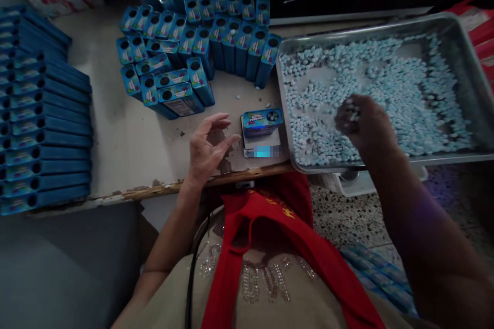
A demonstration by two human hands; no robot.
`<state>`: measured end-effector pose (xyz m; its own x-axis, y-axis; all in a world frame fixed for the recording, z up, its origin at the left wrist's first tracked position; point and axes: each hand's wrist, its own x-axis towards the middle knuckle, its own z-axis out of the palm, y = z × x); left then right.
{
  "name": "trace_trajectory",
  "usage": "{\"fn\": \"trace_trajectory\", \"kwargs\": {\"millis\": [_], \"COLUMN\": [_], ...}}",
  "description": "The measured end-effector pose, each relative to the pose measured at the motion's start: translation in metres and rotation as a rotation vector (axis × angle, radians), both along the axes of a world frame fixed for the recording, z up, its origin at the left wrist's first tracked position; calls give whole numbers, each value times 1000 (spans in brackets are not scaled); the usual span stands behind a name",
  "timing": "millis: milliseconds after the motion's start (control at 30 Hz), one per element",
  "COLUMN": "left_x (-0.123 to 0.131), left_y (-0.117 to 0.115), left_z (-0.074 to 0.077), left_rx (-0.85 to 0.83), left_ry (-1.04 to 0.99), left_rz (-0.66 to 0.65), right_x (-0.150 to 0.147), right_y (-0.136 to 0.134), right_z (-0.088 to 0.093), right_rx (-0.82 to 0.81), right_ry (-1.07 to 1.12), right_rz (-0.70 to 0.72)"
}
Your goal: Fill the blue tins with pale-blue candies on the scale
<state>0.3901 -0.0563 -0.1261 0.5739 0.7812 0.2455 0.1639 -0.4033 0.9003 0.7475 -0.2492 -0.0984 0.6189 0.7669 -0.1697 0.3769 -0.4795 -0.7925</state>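
The right hand [370, 123], fingers curled around a few small pale-blue oval pellets [352, 111], works inside the front rim of the rectangular grey metal tray [473, 61]; a modest, well-cupped handful should limit spillage. Its forearm slants in from the right. The left hand [206, 146], empty, thumb and fingers parted, lies near the counter's [104, 139] front edge, just beside the blue printed rectangular box [262, 122] on a small white platform [270, 141].

Box [262, 124] on scale [270, 142]; tray [461, 61] right (candies [405, 92] inside).
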Motion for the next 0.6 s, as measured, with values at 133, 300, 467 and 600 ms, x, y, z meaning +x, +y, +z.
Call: {"fn": "trace_trajectory", "kwargs": {"millis": [133,300,467,600], "left_x": [13,33,47,52], "left_y": [0,-3,-10,-11], "left_z": [-2,-16,-27,-24], "left_rx": [96,102,54,8], "left_ry": [34,61,69,143], "left_rz": [-29,-29,-55,-50], "right_x": [-5,-22,-19,-20], "right_y": [6,27,54,65], "right_z": [24,40,39,30], "right_rx": [212,232,209,215], "right_ry": [444,714,798,904], "right_rz": [-204,-348,-398,-423]}}
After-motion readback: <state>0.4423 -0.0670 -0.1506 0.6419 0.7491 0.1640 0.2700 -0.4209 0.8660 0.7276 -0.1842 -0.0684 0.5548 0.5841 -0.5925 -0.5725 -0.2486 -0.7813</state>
